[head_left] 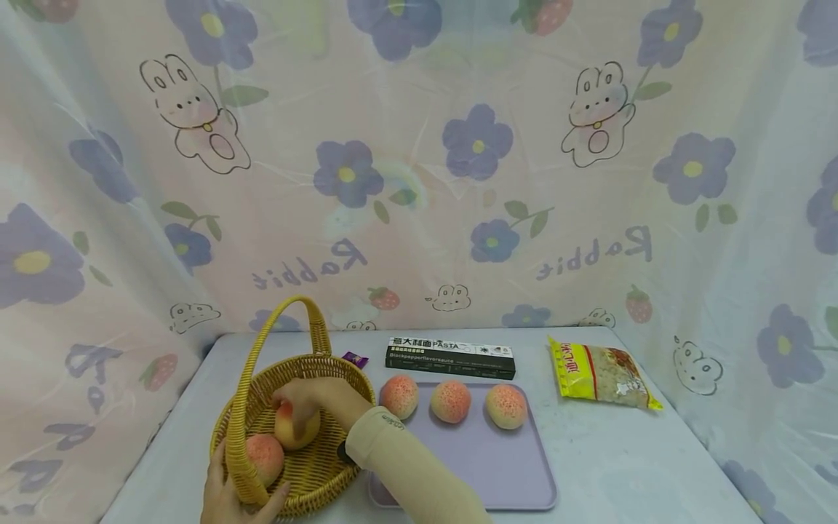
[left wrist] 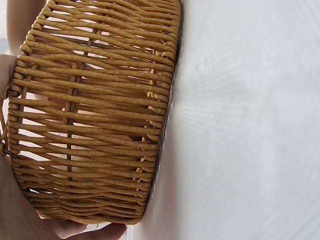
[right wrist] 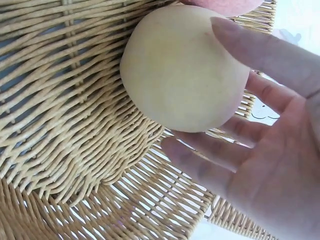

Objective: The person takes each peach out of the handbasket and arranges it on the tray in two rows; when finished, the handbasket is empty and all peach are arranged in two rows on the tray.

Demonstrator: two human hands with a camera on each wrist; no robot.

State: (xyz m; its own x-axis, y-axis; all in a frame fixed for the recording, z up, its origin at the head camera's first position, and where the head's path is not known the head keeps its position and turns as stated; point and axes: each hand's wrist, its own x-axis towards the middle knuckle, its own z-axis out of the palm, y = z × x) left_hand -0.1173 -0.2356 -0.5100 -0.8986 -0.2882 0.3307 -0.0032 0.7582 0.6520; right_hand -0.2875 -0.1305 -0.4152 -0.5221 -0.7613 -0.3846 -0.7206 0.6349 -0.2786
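A yellow wicker basket (head_left: 314,495) with a tall arched handle stands at the left of the table. At its near left rim, by the handle's foot, my left hand (head_left: 232,502) grips it; the left wrist view shows the woven basket side (left wrist: 90,115) up close. Inside the basket my right hand (head_left: 304,397) holds a pale yellow and pink peach (head_left: 296,431), thumb on one side and fingers around the other. In the right wrist view the peach (right wrist: 182,70) is against the weave. Beside it in the basket lies a second, pinker peach (head_left: 265,458).
Three peaches, left (head_left: 399,397), middle (head_left: 450,402) and right (head_left: 506,406), sit along the far side of a lilac tray (head_left: 497,480). Behind it lies a black pasta box (head_left: 450,358). A yellow food bag (head_left: 602,372) is at right, a small purple packet (head_left: 355,359) behind the basket.
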